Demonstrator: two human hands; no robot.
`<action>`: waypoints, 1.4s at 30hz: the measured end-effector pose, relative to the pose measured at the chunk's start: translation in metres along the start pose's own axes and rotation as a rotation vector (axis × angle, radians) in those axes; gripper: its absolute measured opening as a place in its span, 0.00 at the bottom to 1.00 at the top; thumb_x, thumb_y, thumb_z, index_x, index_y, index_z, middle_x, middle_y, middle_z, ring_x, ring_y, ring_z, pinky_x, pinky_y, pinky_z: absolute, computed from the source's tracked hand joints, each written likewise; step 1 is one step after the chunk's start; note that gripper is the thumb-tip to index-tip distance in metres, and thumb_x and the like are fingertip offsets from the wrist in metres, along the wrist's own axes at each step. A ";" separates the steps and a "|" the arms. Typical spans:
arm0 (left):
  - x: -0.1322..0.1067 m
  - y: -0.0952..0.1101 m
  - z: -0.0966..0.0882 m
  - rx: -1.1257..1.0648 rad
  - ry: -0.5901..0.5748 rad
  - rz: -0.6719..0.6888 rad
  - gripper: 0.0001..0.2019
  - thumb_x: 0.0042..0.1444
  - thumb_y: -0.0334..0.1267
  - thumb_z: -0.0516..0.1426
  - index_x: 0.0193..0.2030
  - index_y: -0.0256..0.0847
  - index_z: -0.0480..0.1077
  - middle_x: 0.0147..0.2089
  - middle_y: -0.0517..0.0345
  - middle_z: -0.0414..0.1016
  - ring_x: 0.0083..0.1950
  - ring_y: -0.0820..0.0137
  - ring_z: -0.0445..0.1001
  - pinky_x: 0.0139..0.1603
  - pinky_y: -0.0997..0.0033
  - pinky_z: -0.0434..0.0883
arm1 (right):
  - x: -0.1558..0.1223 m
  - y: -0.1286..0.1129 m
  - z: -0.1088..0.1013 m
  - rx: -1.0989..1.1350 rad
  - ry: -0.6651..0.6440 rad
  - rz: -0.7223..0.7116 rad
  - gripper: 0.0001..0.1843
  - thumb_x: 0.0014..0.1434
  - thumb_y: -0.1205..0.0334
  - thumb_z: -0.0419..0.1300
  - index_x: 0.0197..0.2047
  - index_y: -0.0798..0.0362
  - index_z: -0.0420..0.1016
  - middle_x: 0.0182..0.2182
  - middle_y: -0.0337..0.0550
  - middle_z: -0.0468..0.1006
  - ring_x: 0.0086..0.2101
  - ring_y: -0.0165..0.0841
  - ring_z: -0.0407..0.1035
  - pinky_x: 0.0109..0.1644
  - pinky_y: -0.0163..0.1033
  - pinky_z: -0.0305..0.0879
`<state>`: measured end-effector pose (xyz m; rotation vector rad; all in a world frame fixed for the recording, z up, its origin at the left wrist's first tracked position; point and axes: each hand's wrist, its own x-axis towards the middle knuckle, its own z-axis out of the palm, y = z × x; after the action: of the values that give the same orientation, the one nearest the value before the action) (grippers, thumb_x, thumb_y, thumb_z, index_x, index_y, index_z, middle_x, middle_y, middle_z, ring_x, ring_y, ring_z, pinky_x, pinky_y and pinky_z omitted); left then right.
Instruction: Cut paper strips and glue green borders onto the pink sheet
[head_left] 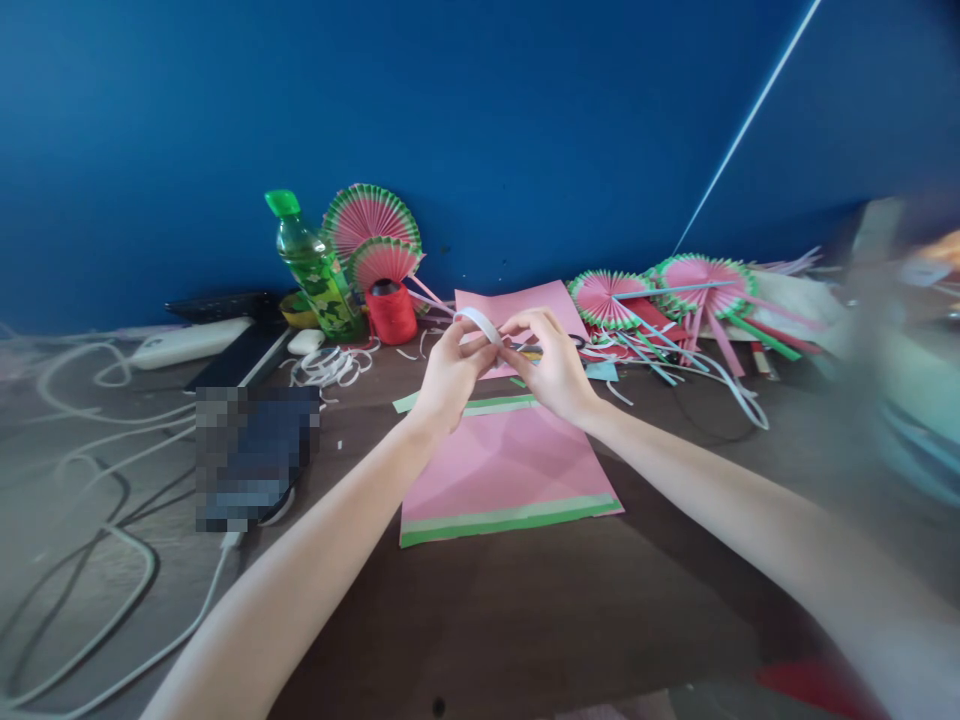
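My left hand (450, 375) is closed around a white roll of tape (480, 322), held up above the back of a pink sheet of paper. The fingertips of my right hand (551, 365) are pinched together at the roll's right edge, against my left fingers. Exactly what lies between those fingertips is hidden. Below both hands the pink sheet (502, 465) lies flat on the dark table, with green and pale strips along its near and far edges. Another pink sheet (529, 305) lies behind my hands, partly covered by them.
At the back stand a green bottle (315, 270), a red thread spool (392, 315) and pleated paper fans (371, 225). More fans (701, 285) and loose strips lie at right. White peeled strips (334, 367) curl at left. A phone (262, 450) and cables (142, 560) occupy the left side.
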<state>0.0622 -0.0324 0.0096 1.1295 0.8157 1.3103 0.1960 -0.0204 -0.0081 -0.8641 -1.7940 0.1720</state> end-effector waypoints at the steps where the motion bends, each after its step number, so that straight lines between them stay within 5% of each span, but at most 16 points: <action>1: 0.000 0.000 0.000 0.000 0.003 -0.001 0.12 0.46 0.25 0.58 0.38 0.37 0.65 0.33 0.54 0.78 0.42 0.68 0.76 0.47 0.66 0.69 | 0.000 0.000 0.000 -0.001 0.001 0.004 0.09 0.57 0.54 0.57 0.36 0.50 0.66 0.35 0.42 0.70 0.37 0.33 0.67 0.38 0.41 0.65; 42: 0.003 -0.008 -0.004 0.146 0.017 0.028 0.10 0.45 0.32 0.57 0.37 0.35 0.67 0.25 0.59 0.75 0.30 0.70 0.75 0.42 0.64 0.71 | 0.002 0.003 -0.002 0.087 -0.060 0.077 0.14 0.57 0.50 0.55 0.30 0.52 0.66 0.29 0.39 0.70 0.31 0.30 0.66 0.37 0.39 0.63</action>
<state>0.0613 -0.0279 0.0013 1.2502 0.9231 1.3012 0.1993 -0.0172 -0.0072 -0.8738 -1.7957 0.3265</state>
